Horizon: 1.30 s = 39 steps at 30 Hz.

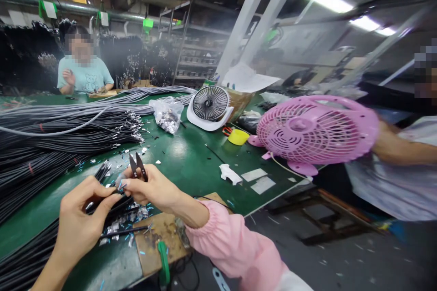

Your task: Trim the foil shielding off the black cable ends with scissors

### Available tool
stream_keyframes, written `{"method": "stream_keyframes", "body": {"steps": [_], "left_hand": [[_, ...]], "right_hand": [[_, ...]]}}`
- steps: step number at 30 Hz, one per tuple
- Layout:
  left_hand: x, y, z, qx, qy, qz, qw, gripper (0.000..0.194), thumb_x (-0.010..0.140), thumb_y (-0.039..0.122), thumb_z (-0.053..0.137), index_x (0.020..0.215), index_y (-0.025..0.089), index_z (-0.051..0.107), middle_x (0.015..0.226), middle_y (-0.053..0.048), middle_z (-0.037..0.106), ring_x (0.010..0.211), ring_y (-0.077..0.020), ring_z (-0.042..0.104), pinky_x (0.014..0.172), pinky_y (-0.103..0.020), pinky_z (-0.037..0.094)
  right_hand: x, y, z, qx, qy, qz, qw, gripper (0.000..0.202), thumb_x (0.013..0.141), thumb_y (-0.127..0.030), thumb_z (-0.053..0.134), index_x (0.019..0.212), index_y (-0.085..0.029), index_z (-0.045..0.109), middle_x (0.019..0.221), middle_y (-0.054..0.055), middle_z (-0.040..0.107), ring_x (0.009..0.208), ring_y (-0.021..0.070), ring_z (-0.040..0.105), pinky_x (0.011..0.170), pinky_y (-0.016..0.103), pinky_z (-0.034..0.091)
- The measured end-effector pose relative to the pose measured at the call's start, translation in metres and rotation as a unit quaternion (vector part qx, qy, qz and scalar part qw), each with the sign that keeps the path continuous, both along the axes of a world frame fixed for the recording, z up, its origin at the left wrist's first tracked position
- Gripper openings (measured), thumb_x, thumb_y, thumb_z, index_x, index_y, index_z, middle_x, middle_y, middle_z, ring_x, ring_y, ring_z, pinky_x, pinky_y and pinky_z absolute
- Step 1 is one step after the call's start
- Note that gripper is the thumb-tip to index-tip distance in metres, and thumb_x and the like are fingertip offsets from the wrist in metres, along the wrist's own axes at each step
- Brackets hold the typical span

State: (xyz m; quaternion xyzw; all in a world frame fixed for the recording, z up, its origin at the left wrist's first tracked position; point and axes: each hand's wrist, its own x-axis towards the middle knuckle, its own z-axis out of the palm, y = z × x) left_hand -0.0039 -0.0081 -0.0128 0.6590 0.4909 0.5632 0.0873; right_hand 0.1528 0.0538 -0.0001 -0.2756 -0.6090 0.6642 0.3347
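My left hand [80, 213] is closed, pinching a black cable [108, 191] near its end between thumb and forefinger. Closed around a small pair of dark thread snips [139, 168], my right hand [155, 187] has its thumb and fingertips at the cable's stripped end, where short blue wires show. The blades point up, slightly apart. Under both hands lie more black cables [30, 248] amid foil scraps and blue wire bits [141, 212]. A worn wooden board [150, 248] with a green strap [164, 261] sits at the table's near edge.
Bundled black cables [61, 145] and grey cables [143, 95] cover the green table's [184, 163] left side. A plastic bag [168, 116], white fan [210, 107], yellow tape roll [238, 137] and pink fan [314, 129] stand beyond. One person [85, 72] sits opposite; another person's arm [403, 148] reaches behind the pink fan.
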Motion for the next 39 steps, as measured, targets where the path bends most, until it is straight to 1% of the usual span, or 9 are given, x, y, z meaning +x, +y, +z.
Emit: {"method": "stream_keyframes", "body": {"steps": [5, 9, 14, 18, 21, 26, 32, 36, 39], "left_hand": [[-0.002, -0.001, -0.009, 0.136, 0.118, 0.068, 0.981, 0.010, 0.083, 0.015, 0.069, 0.077, 0.023, 0.067, 0.063, 0.006, 0.058, 0.052, -0.0077, 0.052, 0.053, -0.020, 0.041], [0.001, -0.002, -0.010, 0.174, 0.160, 0.091, 0.967, 0.013, 0.084, 0.009, 0.067, 0.080, 0.022, 0.066, 0.064, 0.006, 0.057, 0.054, -0.0068, 0.052, 0.055, -0.020, 0.042], [0.008, -0.006, -0.009, 0.160, 0.142, 0.134, 0.968, 0.010, 0.086, 0.011, 0.066, 0.084, 0.021, 0.066, 0.064, 0.008, 0.050, 0.051, -0.0045, 0.045, 0.053, -0.018, 0.038], [0.011, -0.009, -0.006, 0.145, 0.102, 0.145, 0.973, 0.010, 0.086, 0.015, 0.066, 0.080, 0.022, 0.064, 0.065, 0.008, 0.049, 0.052, -0.0052, 0.045, 0.052, -0.019, 0.038], [0.011, -0.010, -0.004, 0.161, 0.085, 0.149, 0.972, 0.013, 0.085, 0.012, 0.066, 0.078, 0.022, 0.062, 0.066, 0.008, 0.048, 0.054, -0.0053, 0.045, 0.052, -0.020, 0.037], [0.011, -0.010, -0.004, 0.185, 0.088, 0.132, 0.970, 0.015, 0.084, 0.006, 0.067, 0.079, 0.020, 0.062, 0.068, 0.007, 0.049, 0.057, -0.0044, 0.046, 0.052, -0.019, 0.038], [0.010, -0.009, -0.005, 0.200, 0.109, 0.120, 0.966, 0.017, 0.084, 0.002, 0.066, 0.082, 0.019, 0.064, 0.069, 0.006, 0.053, 0.058, -0.0052, 0.049, 0.054, -0.019, 0.041], [0.010, -0.009, -0.008, 0.216, 0.130, 0.144, 0.957, 0.018, 0.083, 0.002, 0.066, 0.082, 0.020, 0.065, 0.068, 0.005, 0.058, 0.057, -0.0072, 0.054, 0.057, -0.021, 0.045], [0.009, -0.009, -0.011, 0.205, 0.135, 0.175, 0.954, 0.010, 0.085, 0.012, 0.067, 0.087, 0.022, 0.068, 0.067, 0.005, 0.064, 0.054, -0.0084, 0.058, 0.054, -0.020, 0.047]], "right_hand": [[0.002, -0.002, 0.002, 0.074, -0.022, -0.095, 0.993, 0.030, 0.084, -0.041, 0.060, 0.066, -0.019, 0.050, 0.054, -0.007, 0.044, 0.048, 0.0069, 0.035, 0.047, 0.022, 0.027], [0.002, -0.010, -0.003, 0.230, -0.054, -0.094, 0.967, 0.040, 0.087, -0.035, 0.054, 0.056, -0.020, 0.034, 0.053, -0.007, 0.029, 0.052, 0.0076, 0.028, 0.049, 0.024, 0.023], [0.002, -0.014, -0.017, 0.387, -0.076, -0.112, 0.912, 0.030, 0.091, -0.027, 0.054, 0.063, -0.019, 0.046, 0.060, -0.003, 0.047, 0.055, 0.0091, 0.042, 0.054, 0.023, 0.031], [0.007, -0.010, -0.010, 0.361, -0.086, -0.139, 0.918, 0.015, 0.092, -0.034, 0.058, 0.091, -0.019, 0.062, 0.078, 0.000, 0.064, 0.067, 0.0131, 0.056, 0.062, 0.023, 0.043], [0.010, -0.009, -0.002, 0.385, -0.090, -0.151, 0.906, 0.022, 0.098, -0.028, 0.046, 0.107, -0.018, 0.063, 0.096, 0.006, 0.068, 0.084, 0.0175, 0.062, 0.075, 0.028, 0.048], [0.008, -0.011, -0.002, 0.447, -0.087, -0.116, 0.883, 0.029, 0.099, -0.023, 0.041, 0.091, -0.016, 0.068, 0.081, 0.006, 0.068, 0.074, 0.0169, 0.060, 0.068, 0.027, 0.046], [0.008, -0.010, -0.001, 0.451, -0.094, -0.110, 0.881, 0.037, 0.100, -0.024, 0.038, 0.070, -0.018, 0.059, 0.067, 0.002, 0.061, 0.062, 0.0136, 0.052, 0.058, 0.025, 0.041], [0.008, -0.009, -0.001, 0.437, -0.105, -0.110, 0.887, 0.041, 0.101, -0.028, 0.036, 0.064, -0.019, 0.053, 0.064, 0.002, 0.059, 0.060, 0.0132, 0.051, 0.057, 0.025, 0.041], [0.007, -0.010, -0.001, 0.437, -0.104, -0.127, 0.884, 0.041, 0.101, -0.028, 0.036, 0.066, -0.020, 0.056, 0.064, 0.001, 0.060, 0.061, 0.0133, 0.053, 0.058, 0.025, 0.043]]}}
